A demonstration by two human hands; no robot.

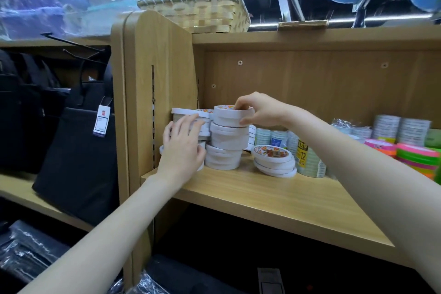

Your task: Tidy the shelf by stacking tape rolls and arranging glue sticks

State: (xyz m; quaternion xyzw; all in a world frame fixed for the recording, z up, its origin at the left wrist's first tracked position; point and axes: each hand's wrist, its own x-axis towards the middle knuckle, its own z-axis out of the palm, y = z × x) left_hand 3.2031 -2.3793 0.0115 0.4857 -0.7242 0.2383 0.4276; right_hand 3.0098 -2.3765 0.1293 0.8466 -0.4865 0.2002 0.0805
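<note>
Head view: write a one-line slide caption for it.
Right hand grips the top white tape roll of a tall stack while the left hand steadies the neighbouring stack on a wooden shelf.

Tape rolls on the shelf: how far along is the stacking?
Partly done. A tall stack of white tape rolls stands near the shelf's left wall. In hand: the right hand grips the top roll of that stack, while the left hand rests against a leaning stack beside it. Left: a short slumped pile needs stacking. No glue sticks are visible.
</note>
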